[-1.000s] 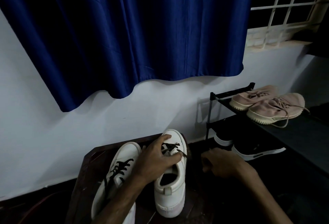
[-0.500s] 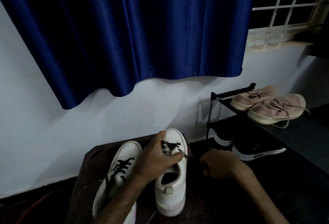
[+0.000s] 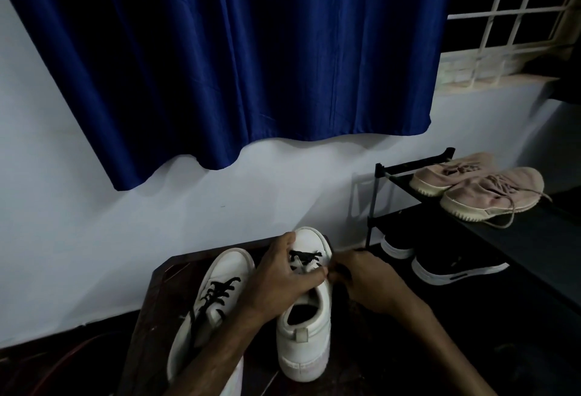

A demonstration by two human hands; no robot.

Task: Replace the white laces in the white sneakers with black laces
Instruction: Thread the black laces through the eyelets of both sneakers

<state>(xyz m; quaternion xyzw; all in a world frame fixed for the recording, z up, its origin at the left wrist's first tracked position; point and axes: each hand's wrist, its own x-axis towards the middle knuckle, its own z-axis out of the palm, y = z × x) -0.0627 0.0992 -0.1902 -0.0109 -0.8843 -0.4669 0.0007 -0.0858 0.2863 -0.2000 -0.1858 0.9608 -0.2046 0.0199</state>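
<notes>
The right hand (image 3: 361, 279) has moved in beside the sneaker (image 3: 306, 332). It pinches the black lace (image 3: 303, 255); the left hand (image 3: 283, 276) grips the sneaker.

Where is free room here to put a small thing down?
Table: bare strip between left edge and left sneaker. Rack top shelf: bare in front of the beige sneakers. Crowded: right sneaker, with left hand and right hand.

At six o'clock the white sneakers (image 3: 303, 342) look smooth, matt and leather-like, their black laces (image 3: 220, 292) woven cloth, on a dark wooden table (image 3: 157, 301) with a dull sheen. The blue curtain (image 3: 251, 49) at twelve o'clock is softly lustrous cloth. The pink sneakers (image 3: 490, 194) at three o'clock look like fuzzy fabric.
</notes>
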